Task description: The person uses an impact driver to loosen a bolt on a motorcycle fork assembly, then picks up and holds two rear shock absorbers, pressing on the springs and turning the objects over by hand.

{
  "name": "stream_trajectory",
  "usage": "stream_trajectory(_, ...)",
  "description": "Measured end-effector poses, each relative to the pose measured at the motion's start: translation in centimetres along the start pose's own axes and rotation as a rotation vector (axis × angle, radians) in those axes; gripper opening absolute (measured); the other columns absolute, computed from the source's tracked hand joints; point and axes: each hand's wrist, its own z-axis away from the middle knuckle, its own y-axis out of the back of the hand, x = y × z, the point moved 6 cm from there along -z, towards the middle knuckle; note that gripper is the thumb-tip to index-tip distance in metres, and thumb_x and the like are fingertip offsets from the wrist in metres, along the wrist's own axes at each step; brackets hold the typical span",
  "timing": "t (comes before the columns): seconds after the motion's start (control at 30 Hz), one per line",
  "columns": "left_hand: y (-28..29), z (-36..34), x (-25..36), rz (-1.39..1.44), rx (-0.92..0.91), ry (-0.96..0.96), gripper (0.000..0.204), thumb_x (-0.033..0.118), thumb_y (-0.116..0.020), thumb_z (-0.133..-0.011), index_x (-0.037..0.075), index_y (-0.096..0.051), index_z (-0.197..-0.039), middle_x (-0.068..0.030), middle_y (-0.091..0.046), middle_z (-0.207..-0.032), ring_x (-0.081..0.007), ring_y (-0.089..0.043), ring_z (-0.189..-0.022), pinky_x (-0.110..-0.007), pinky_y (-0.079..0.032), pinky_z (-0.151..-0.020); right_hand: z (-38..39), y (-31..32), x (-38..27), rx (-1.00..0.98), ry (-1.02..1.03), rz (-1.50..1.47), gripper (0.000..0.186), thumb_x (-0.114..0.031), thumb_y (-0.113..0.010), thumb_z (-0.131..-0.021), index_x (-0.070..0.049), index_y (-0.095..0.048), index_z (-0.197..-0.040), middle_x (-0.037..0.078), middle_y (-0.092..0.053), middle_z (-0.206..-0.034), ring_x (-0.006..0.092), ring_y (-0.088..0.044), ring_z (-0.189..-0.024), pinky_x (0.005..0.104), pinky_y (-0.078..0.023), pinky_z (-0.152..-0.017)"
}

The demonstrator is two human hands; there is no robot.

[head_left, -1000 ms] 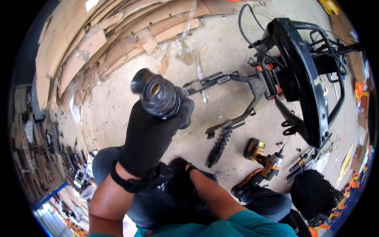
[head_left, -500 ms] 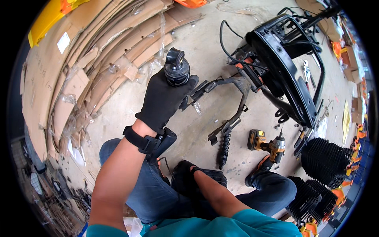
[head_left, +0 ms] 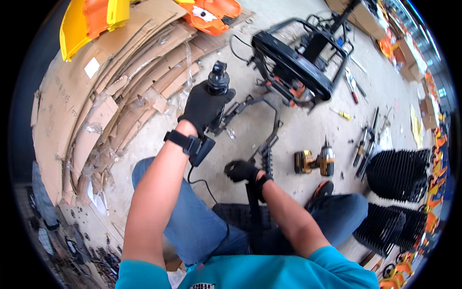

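My left hand [head_left: 204,107], in a black glove, is raised and wrapped round a black shock absorber [head_left: 218,83]. Its eyelet end sticks up above the fist, while most of its body is hidden by the hand. My gloved right hand [head_left: 242,171] hovers lower, in front of my knees, with its fingers curled in; whatever they hold, if anything, does not show. Just beyond it lies a bent black metal frame [head_left: 276,114] on the floor. A second black coil-spring shock [head_left: 268,164] stands out at that frame's near end, partly behind my right hand.
A yellow-and-black cordless driver [head_left: 315,162] sits right of my right hand. Beyond are a large black machine frame [head_left: 298,60], pliers [head_left: 351,85] and a yellow-handled screwdriver [head_left: 341,113]. Flattened cardboard [head_left: 130,82] is stacked at left; black ribbed parts [head_left: 398,174] are piled at right.
My right hand has risen from the dark bag-like thing between my legs and moved forward. My left hand keeps the shock absorber raised. The view has shifted, and the machine frame appears farther left.
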Motion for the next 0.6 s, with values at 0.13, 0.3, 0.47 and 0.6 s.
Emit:
stream_trajectory(0.13, -2.6, 2.4, -0.2, -0.029, -0.104, 0.041, 0.033, 0.028, -0.081, -0.078, 0.0, -0.071, -0.092, -0.0076, -0.071, -0.08, -0.0145, -0.063, -0.07, -0.031, -0.051, -0.068, 7.5, 0.1, -7.9, 0.257, 0.209, -0.06, 0.049, -0.029, -0.076, -0.084, -0.001, -0.061, -0.12, 0.01, -0.067, -0.087, 0.016, -0.065, -0.072, 0.0293, -0.056, -0.065)
stream_trajectory(0.3, -7.6, 4.0, -0.8, 0.043, -0.441, 0.091, 0.023, 0.022, -0.074, -0.085, 0.002, -0.069, -0.096, -0.0038, -0.068, -0.081, -0.012, -0.061, -0.071, -0.029, -0.049, -0.068, 11.9, 1.3, -10.0, 0.412, 0.537, 0.141, 0.077, -0.033, -0.08, -0.078, -0.003, -0.045, -0.14, 0.02, -0.062, -0.121, 0.0256, -0.062, -0.11, 0.0367, -0.05, -0.093)
stream_trajectory(0.47, -10.2, 5.6, -0.1, 0.139, -0.58, 0.205, 0.016, 0.02, -0.069, -0.091, 0.005, -0.065, -0.095, 0.0, -0.063, -0.078, -0.0081, -0.057, -0.067, -0.025, -0.046, -0.063, 15.0, 0.1, -10.2, 0.554, 0.775, 0.174, 0.079, -0.034, -0.081, -0.076, -0.003, -0.044, -0.138, 0.02, -0.059, -0.125, 0.0277, -0.059, -0.115, 0.0411, -0.047, -0.097)
stream_trajectory(0.6, -11.6, 8.2, 1.5, 0.15, -0.57, 0.236, 0.017, 0.025, -0.07, -0.091, 0.009, -0.063, -0.091, 0.0025, -0.062, -0.077, -0.0063, -0.056, -0.065, -0.024, -0.044, -0.06, 17.3, -0.9, -11.9, 0.479, 0.667, -0.075, 0.054, -0.032, -0.079, -0.077, -0.002, -0.051, -0.112, 0.01, -0.068, -0.095, 0.0248, -0.066, -0.085, 0.0399, -0.052, -0.076)
